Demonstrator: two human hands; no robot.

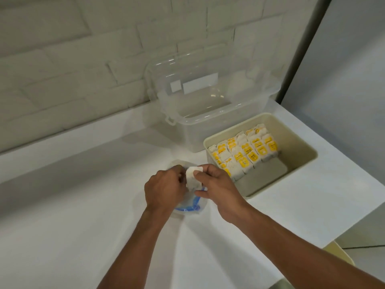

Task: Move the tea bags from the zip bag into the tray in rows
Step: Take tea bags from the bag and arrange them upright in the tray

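White countertop (83,236) fills the foreground, backed by a pale brick-pattern wall (62,59). Near the middle of it a white tea bag (192,177) is held up between both hands, above the zip bag (187,207). The right hand (218,190) pinches the tea bag from its right side, thumb on the front face and fingers curled behind it. The left hand (164,190) is curled at the tea bag's left edge, fingertips bent inward beside it; whether they grip the tea bag or the zip bag's mouth I cannot tell. The zip bag is clear plastic with a blue seal strip, lying crumpled on the countertop directly under the two hands, mostly hidden by them.

Just beyond and to the right of the right hand sits the tray (300,142), a cream rectangular bin. Rows of tea bags (243,155) with yellow tags stand packed together on edge against its left and far walls; the nearest row ends close to the right hand's knuckles. The tray's right and near portion of floor is bare.

Farther from the hands, behind the tray and touching its far-left corner, stands a clear plastic container (208,105) with its lid raised against the wall. A grey vertical panel (343,59) rises at the far right.
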